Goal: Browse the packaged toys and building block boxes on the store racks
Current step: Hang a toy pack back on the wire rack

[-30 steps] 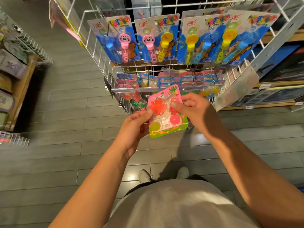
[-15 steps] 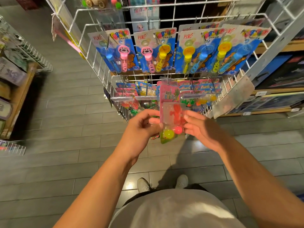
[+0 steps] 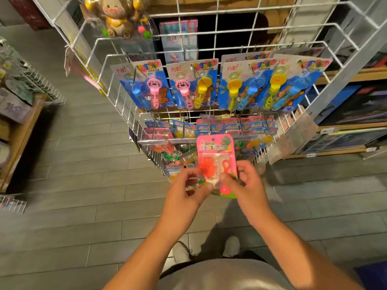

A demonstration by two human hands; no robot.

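A pink blister pack of sticky hand toys [image 3: 215, 155] stands upright in front of the lowest row of a white wire rack [image 3: 314, 49]. My left hand [image 3: 186, 189] pinches its lower left corner and my right hand [image 3: 247, 181] grips its lower right edge. The pack holds an orange sticky hand and small coloured balls under clear plastic. Behind it hang more packs of the same kind [image 3: 247, 124]. Above them hangs a row of blue bubble wand cards [image 3: 209, 84]. A bagged brown monkey toy [image 3: 117, 15] hangs at the top left.
Wooden shelves with dark flat boxes [image 3: 360, 105] run along the right. A wooden shelf with packaged goods [image 3: 14, 105] and a small wire basket [image 3: 12, 204] stand at the left. Grey plank floor [image 3: 83, 185] lies around the rack; my shoes [image 3: 230, 245] are close to its base.
The pack has turned from tilted flat in my hands to upright and has moved up towards the rack's bottom hooks. My head has tipped up, showing more of the rack's top.
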